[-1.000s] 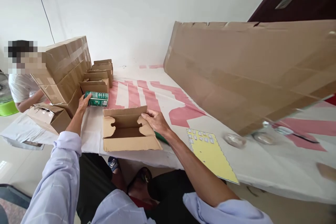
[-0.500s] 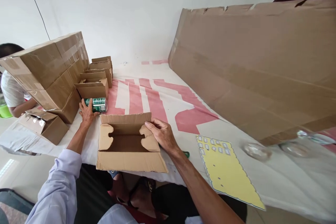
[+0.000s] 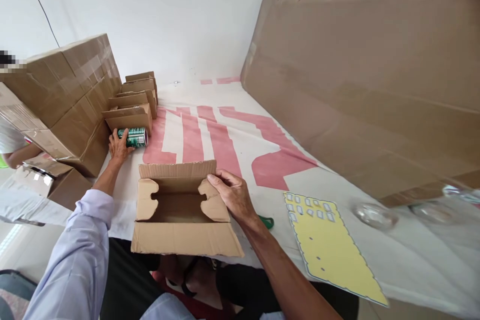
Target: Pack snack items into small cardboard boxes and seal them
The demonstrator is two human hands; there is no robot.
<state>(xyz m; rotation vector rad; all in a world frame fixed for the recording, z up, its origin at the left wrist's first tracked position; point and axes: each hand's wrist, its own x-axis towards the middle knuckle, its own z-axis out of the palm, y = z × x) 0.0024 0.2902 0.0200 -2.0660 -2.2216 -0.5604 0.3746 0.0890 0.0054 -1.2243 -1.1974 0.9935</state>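
An open cardboard box (image 3: pixel 187 237) stands in front of me at the table edge, its flaps spread and its inside showing bare. My right hand (image 3: pixel 232 192) pinches the box's right side at the back corner, thumb over the notched side flap. Farther left, my left hand (image 3: pixel 119 145) is wrapped over the left end of a green printed can (image 3: pixel 135 137). The can lies on its side, its pale round end facing right. Directly behind it stands the nearest small open carton (image 3: pixel 129 119) of a row.
Large taped cartons (image 3: pixel 75 85) are stacked at left, with a smaller box (image 3: pixel 56 180) before them and a person's arm (image 3: pixel 24 154) beyond. At right are a big cardboard panel (image 3: pixel 356 85), a yellow sheet (image 3: pixel 330 240), clear round objects (image 3: pixel 375 215) and a green item (image 3: pixel 267 222).
The view has shifted slightly, so the cartons and can appear higher and farther left. Both hands keep their places on the can and the box.
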